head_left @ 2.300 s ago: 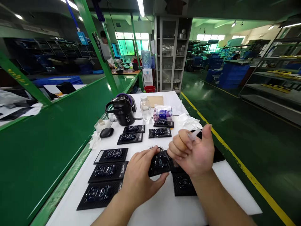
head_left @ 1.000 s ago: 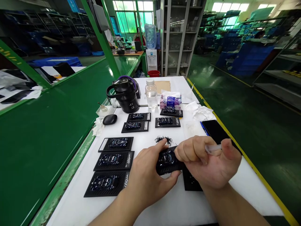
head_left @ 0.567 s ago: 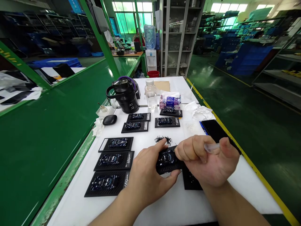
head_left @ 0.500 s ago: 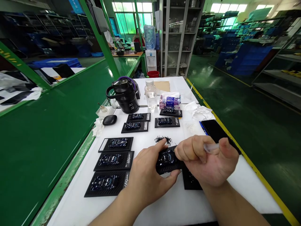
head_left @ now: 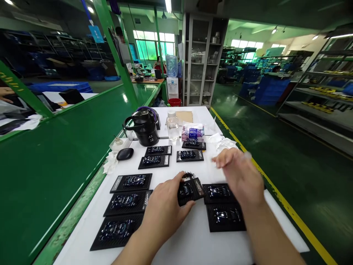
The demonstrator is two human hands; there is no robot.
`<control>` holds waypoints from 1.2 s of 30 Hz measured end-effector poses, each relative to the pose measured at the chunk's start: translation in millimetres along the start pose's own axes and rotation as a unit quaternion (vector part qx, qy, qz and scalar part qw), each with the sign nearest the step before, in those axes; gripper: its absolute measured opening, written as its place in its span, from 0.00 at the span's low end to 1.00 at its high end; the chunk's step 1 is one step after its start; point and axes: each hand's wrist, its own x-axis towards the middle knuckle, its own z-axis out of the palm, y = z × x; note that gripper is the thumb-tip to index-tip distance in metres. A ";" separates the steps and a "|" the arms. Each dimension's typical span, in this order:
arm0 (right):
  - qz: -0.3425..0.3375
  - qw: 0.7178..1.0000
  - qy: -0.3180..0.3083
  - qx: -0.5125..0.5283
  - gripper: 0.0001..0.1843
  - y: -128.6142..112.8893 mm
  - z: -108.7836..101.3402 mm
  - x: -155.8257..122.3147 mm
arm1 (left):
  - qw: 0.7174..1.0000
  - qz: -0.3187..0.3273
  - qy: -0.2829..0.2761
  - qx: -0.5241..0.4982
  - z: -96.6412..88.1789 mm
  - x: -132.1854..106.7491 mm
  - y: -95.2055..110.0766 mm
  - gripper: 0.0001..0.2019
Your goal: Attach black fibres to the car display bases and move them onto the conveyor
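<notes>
Our left hand (head_left: 162, 211) has its grip clamped on a black card (head_left: 190, 190) on the white tabletop (head_left: 193, 243), just left of two more cards (head_left: 220, 192), while we cannot tell the grip of our blurred right hand (head_left: 239, 173) above them.

On the table (head_left: 193, 243), three plaques (head_left: 125, 201) lie left of the held plaque (head_left: 190, 190), two plaques (head_left: 223, 206) right.
</notes>
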 end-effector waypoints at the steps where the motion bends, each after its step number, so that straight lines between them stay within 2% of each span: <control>1: 0.026 0.997 0.060 -0.027 0.16 2.4 -10.9 8.3 | 0.999 -0.009 -0.035 0.002 -4.1 -0.3 -1.4 0.37; 3: 0.081 0.983 0.123 -0.110 0.18 14.1 -31.5 23.1 | 0.994 -0.010 -0.105 0.004 -12.4 -1.4 -3.3 0.37; 5: 0.107 0.975 0.130 -0.146 0.22 31.5 -46.6 31.6 | 0.988 0.010 -0.154 0.006 -17.7 -3.0 -4.1 0.37; 7: 0.131 0.968 0.115 -0.183 0.24 46.3 -55.3 31.7 | 0.985 0.031 -0.172 0.009 -18.1 -4.6 -4.6 0.37; 9: 0.142 0.955 0.113 -0.234 0.23 50.7 -59.1 25.0 | 0.984 0.044 -0.175 0.008 -14.8 -6.0 -5.1 0.35; 10: 0.135 0.949 0.127 -0.257 0.23 48.3 -59.1 20.1 | 0.984 0.044 -0.174 0.006 -12.5 -6.6 -5.5 0.34; 12: 0.079 0.928 0.168 -0.323 0.25 37.5 -53.9 9.6 | 0.985 0.039 -0.169 0.002 -8.2 -7.3 -6.0 0.32; 13: 0.044 0.914 0.158 -0.370 0.23 31.2 -48.2 4.8 | 0.985 0.036 -0.166 -0.001 -6.6 -7.6 -6.1 0.32; 14: 0.019 0.896 0.115 -0.429 0.19 25.9 -40.6 0.6 | 0.986 0.034 -0.164 -0.003 -5.5 -7.8 -6.1 0.31; 15: 0.013 0.871 0.032 -0.491 0.12 22.5 -31.6 -2.5 | 0.986 0.033 -0.162 -0.006 -5.0 -7.8 -5.9 0.31; 16: 0.033 0.836 -0.074 -0.543 0.07 21.4 -21.8 -4.5 | 0.987 0.033 -0.160 -0.010 -5.1 -7.8 -5.5 0.30; 17: 0.065 0.794 -0.166 -0.582 0.06 22.8 -12.2 -5.2 | 0.987 0.034 -0.158 -0.014 -5.8 -7.8 -4.9 0.30; 18: 0.096 0.761 -0.221 -0.602 0.06 26.1 -3.6 -4.7 | 0.987 0.037 -0.157 -0.017 -6.9 -7.6 -4.2 0.30; 20: 0.136 0.718 -0.251 -0.635 0.06 36.5 9.0 -0.8 | 0.987 0.042 -0.151 -0.033 -9.7 -6.9 -2.7 0.30; 23: 0.180 0.674 -0.243 -0.674 0.06 51.4 16.6 7.3 | 0.989 0.034 -0.108 -0.096 -12.8 -5.6 -1.0 0.24; 26: 0.218 0.646 -0.246 -0.690 0.06 57.0 19.9 12.7 | 0.985 0.017 -0.044 -0.167 -12.6 -4.8 -1.0 0.17; 29: 0.226 0.659 -0.249 -0.673 0.06 48.9 23.5 14.0 | 0.979 0.005 0.008 -0.205 -11.4 -4.8 -2.0 0.14; 32: 0.204 0.705 -0.247 -0.632 0.08 27.3 28.0 9.5 | 0.971 0.020 0.077 -0.225 -12.0 -5.3 -3.0 0.11; 34: 0.192 0.764 -0.267 -0.555 0.06 11.6 32.4 2.1 | 0.964 0.044 0.121 -0.232 -13.5 -5.6 -3.3 0.11; 36: 0.201 0.853 -0.279 -0.394 0.04 1.3 36.8 -8.0 | 0.958 0.063 0.138 -0.242 -15.4 -5.8 -3.2 0.13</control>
